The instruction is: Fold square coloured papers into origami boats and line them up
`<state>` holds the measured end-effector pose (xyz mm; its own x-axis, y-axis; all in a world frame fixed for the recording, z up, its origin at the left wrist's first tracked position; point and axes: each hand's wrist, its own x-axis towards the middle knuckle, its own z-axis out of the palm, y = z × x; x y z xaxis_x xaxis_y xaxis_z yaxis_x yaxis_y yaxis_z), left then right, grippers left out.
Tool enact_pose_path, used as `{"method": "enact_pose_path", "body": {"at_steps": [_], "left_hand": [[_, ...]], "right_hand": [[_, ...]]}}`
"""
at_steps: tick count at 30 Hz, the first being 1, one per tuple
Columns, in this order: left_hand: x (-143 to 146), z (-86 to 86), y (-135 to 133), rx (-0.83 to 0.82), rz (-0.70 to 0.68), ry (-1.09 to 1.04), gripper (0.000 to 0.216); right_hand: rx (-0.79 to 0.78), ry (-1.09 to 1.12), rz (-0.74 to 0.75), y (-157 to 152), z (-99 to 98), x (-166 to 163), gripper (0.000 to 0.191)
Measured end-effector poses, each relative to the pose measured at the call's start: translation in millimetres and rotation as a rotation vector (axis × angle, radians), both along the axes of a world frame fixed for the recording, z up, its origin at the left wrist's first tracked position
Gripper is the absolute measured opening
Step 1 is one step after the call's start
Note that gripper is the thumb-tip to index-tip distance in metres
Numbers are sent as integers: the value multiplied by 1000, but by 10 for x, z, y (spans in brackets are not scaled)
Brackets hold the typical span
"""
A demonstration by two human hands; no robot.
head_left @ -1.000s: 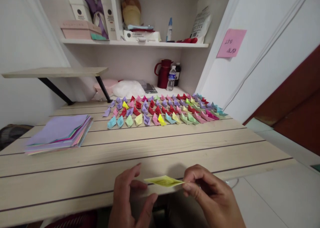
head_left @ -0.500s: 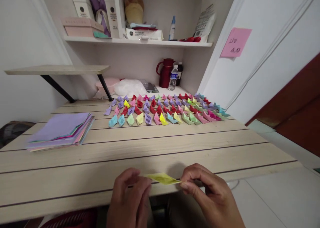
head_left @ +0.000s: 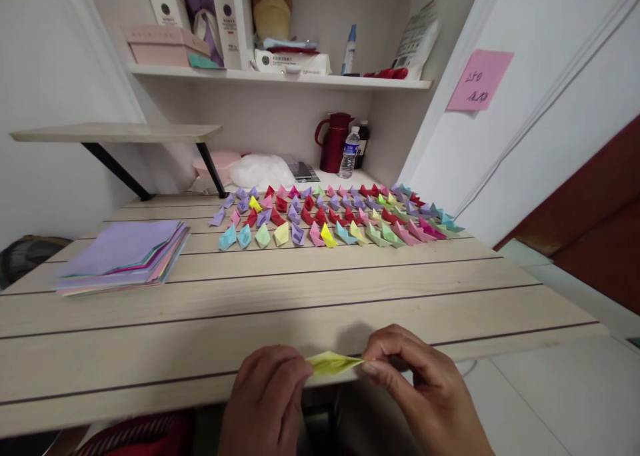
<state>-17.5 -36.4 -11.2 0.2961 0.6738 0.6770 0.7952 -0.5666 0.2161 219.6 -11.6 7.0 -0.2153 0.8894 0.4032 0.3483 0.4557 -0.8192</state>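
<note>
Between my two hands, over the front edge of the wooden table (head_left: 210,349), is a small yellow paper boat (head_left: 332,363), its middle slightly spread. My left hand (head_left: 270,396) is closed on the boat's left end, the fingertips partly hidden behind the knuckles. The thumb and forefinger of my right hand (head_left: 415,383) pinch its right tip. Farther back stand several rows of folded paper boats in many colours, among them a bright yellow boat (head_left: 328,236) and a blue boat (head_left: 227,239) in the front row.
A stack of coloured paper sheets (head_left: 120,249) lies on the left of the table. Behind the boats are a dark red jug (head_left: 334,143), a water bottle (head_left: 349,153) and a white plastic bag (head_left: 263,171). A small raised shelf (head_left: 115,133) stands at the back left.
My left hand has shifted right and its fingers have closed in on the boat's left end. My right hand keeps its pinch. The view has moved slightly.
</note>
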Motion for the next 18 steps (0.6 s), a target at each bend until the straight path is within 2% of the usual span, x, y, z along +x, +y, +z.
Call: {"method": "enact_pose_path", "body": {"at_steps": [4, 6, 13, 18], "left_hand": [[6, 33, -10, 172, -51, 122, 30], [60, 32, -19, 198, -50, 117, 32], [227, -96, 9, 206, 67, -92, 36], [138, -103, 35, 79, 42, 45, 28]], "right_hand": [[103, -48, -15, 23, 2, 1, 14], [136, -50, -15, 32, 8, -12, 14], [122, -25, -28, 27, -8, -80, 14], [67, -54, -38, 55, -32, -96, 15]]}}
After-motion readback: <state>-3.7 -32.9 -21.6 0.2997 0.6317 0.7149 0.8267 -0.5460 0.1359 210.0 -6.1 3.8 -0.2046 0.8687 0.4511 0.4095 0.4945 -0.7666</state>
